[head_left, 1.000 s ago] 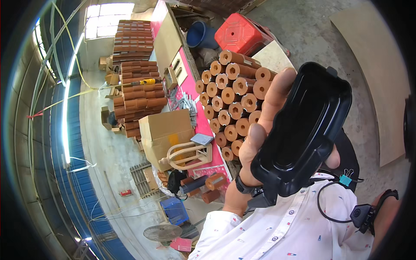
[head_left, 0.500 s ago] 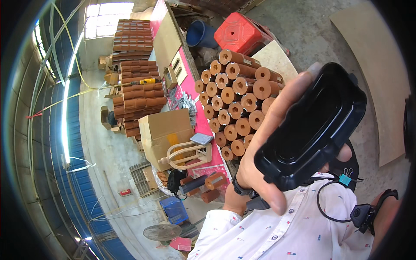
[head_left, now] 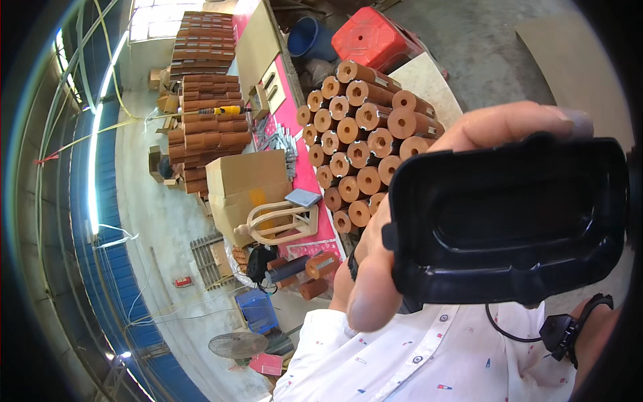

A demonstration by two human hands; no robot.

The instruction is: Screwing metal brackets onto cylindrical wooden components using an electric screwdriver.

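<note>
Close before the lens at right: a moulded tray (head_left: 509, 218), gripped along its left edge by a hand (head_left: 375, 268), fingers (head_left: 516, 120) over its top edge. Behind and left of the tray, stacked tubes (head_left: 358, 144) on the floor, a stool (head_left: 278, 221) beside a cardboard box (head_left: 244, 181) further left. Near the lower edge, a fan (head_left: 238, 345).

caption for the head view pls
A hand holds a black moulded plastic tray close to the camera, stacked brown cylinders behind.

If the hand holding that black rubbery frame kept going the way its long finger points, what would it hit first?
The left hand points its top finger toward the picture's right. Only bare concrete floor shows beyond the fingertip, so the way looks free, though depth is unclear.
</note>
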